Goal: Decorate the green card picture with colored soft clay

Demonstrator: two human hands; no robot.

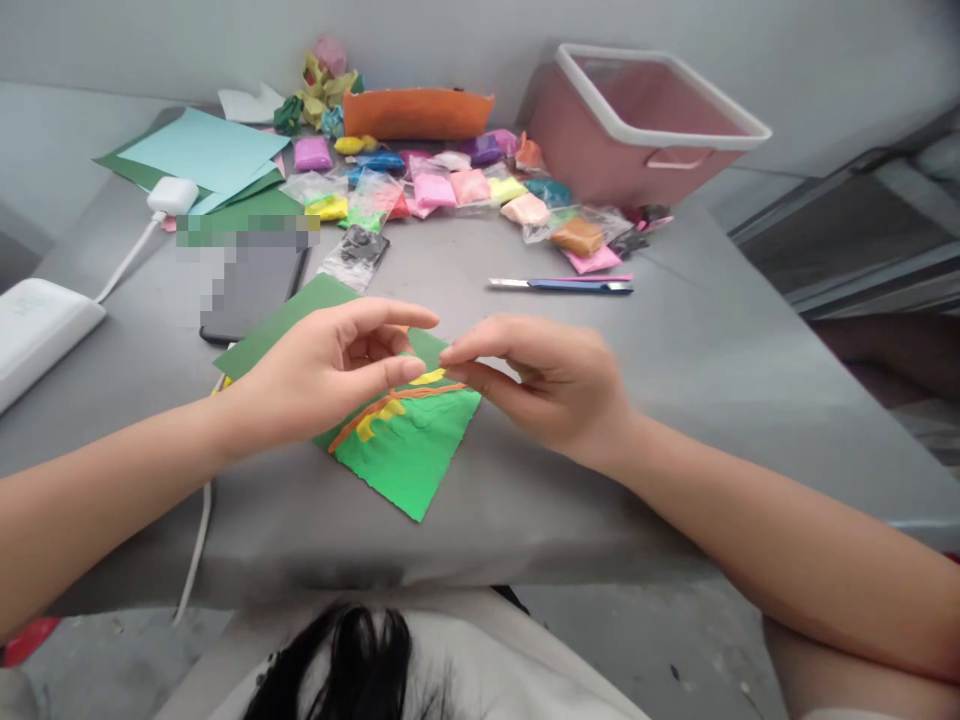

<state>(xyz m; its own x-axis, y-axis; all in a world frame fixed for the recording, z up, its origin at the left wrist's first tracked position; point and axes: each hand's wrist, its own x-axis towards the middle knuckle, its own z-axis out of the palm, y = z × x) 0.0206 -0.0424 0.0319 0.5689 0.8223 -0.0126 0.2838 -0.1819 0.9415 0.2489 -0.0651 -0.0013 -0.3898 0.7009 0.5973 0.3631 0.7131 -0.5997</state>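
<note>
A green sheet (412, 450) lies near the table's front edge, its lower part covered in bright green with an orange strip and yellow pieces across it. Over its left part is my left hand (330, 370), thumb and index finger apart, with nothing visible between them. My right hand (551, 385) hovers at the sheet's right corner, its thumb and index fingertips pinched together; whatever they hold is too small to make out. The fingertips of both hands are close to each other. Both hands hide part of the sheet's upper area.
Colourful clay packets (433, 190) spread across the back, before an orange piece (418, 114). A pink bin (600, 150) stands back right. A cutter (562, 286) lies beyond my right hand. At left are a phone (259, 285), coloured paper (202, 150) and a white power bank (45, 330) with cable.
</note>
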